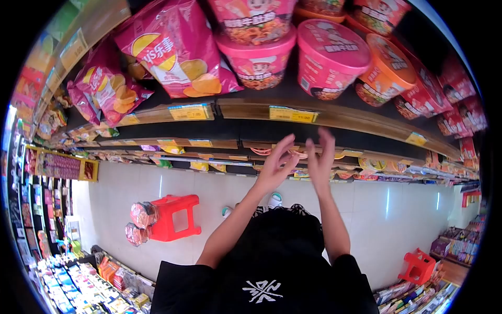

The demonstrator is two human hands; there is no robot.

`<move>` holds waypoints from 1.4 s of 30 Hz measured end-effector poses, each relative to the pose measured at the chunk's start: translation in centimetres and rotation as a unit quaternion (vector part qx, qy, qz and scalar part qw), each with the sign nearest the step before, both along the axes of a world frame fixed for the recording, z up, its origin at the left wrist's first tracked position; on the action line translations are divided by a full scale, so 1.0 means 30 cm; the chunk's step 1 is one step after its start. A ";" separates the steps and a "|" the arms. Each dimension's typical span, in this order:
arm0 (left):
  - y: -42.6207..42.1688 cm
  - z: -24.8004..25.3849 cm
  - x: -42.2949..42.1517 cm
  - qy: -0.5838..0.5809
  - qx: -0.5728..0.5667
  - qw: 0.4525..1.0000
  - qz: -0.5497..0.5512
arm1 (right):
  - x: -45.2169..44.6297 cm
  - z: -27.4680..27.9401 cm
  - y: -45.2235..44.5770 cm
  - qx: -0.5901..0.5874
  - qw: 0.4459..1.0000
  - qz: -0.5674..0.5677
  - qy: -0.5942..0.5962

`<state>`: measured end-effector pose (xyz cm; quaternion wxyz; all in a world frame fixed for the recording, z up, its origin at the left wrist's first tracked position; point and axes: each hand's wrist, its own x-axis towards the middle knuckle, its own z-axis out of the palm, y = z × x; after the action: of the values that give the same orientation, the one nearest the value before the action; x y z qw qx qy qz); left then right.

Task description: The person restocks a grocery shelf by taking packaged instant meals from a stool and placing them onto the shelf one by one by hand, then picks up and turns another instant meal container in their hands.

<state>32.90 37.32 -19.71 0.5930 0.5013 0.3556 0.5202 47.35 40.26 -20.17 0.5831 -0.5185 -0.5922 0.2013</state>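
Note:
My left hand (277, 166) and my right hand (320, 158) are raised side by side in front of the shelves, palms roughly facing each other. Both hold nothing, and their fingers are apart. Just beyond the fingertips runs a wooden shelf edge (366, 121) with a yellow price tag (293, 114). Above that edge stand a pink instant-food tub (333, 58), another pink tub (260, 62) with a tub stacked on it, and an orange tub (386, 69). To their left, a magenta bag of potato chips (178, 49) stands upright.
Lower shelves hold packets and bowls below my hands. On the tiled floor (361, 220), a red stool (177, 217) stands at left beside clear-wrapped packs (142, 222). Another red stool (418, 266) is at lower right. More stocked racks (49, 204) line the left side.

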 end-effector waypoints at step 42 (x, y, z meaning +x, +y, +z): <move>-0.576 -0.060 -0.458 -0.093 -0.263 0.875 -0.397 | -0.681 0.202 -0.614 -0.330 0.516 0.766 0.197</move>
<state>19.18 20.03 -21.50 0.8899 0.3750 0.1936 0.1732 26.91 21.83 -14.10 0.0923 0.0337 -0.5213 0.8477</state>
